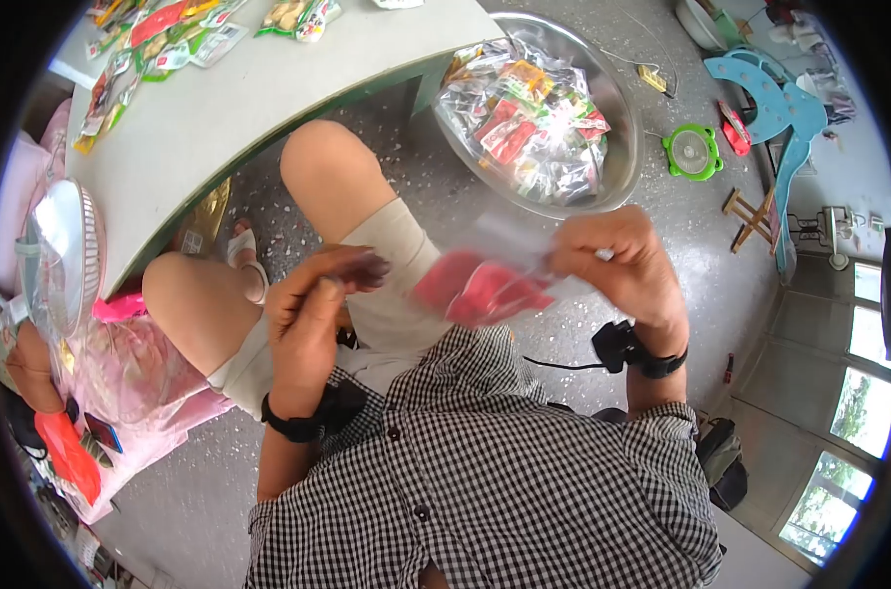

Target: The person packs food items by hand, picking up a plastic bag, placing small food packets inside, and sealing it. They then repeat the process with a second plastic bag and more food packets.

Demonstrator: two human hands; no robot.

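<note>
My right hand (617,257) pinches the edge of a red and clear plastic packet (485,290), which is smeared by motion above my lap. My left hand (306,314) is held to the left of the packet, apart from it, with its fingers curled and the thumb close against them. Something dark shows at its fingertips, too blurred to name. Beyond my hands, a large metal basin (627,162) on the floor is heaped with shiny food packets (534,128).
A pale table (269,74) with several snack packets (176,39) stands ahead on the left. On the right are a green frog-shaped item (692,152), a small wooden stool (750,218) and a blue plastic chair (794,123). A round white fan (65,257) is at far left.
</note>
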